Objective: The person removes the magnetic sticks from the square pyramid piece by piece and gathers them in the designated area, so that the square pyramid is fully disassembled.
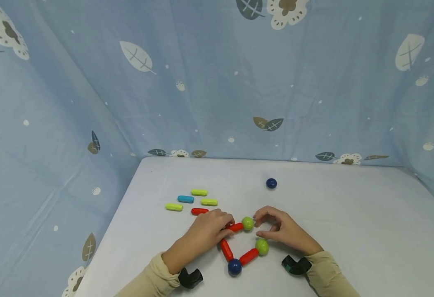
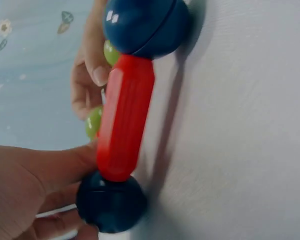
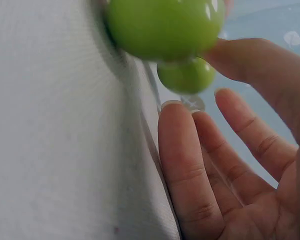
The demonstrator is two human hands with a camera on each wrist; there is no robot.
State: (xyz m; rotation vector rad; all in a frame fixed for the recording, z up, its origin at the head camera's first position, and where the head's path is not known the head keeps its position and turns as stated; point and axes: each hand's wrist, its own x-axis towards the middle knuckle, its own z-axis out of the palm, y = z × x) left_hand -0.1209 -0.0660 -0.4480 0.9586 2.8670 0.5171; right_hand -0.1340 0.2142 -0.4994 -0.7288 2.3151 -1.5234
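Observation:
My left hand (image 1: pixel 207 229) pinches a red rod (image 1: pixel 236 227) between thumb and fingertips. A green ball (image 1: pixel 247 223) sits at that rod's right end. Under the palm, a dark blue ball (image 2: pixel 111 202) is hidden from the head view. From it a second red rod (image 1: pixel 226 250) runs to the near blue ball (image 1: pixel 234 267), and a third red rod (image 1: pixel 249 257) joins that ball to another green ball (image 1: pixel 262 246). My right hand (image 1: pixel 283 229) holds nothing; its fingers are spread and gently bent, the thumb tip close to the nearer green ball, the other fingertips beside the farther one.
Left of the shape lie several loose rods: a red one (image 1: pixel 200 211), a blue one (image 1: pixel 185 199) and yellow-green ones (image 1: pixel 174 207). A dark blue ball (image 1: pixel 271 183) rests farther back on the white table (image 1: pixel 350 214). A patterned blue curtain (image 1: pixel 209 90) hangs behind.

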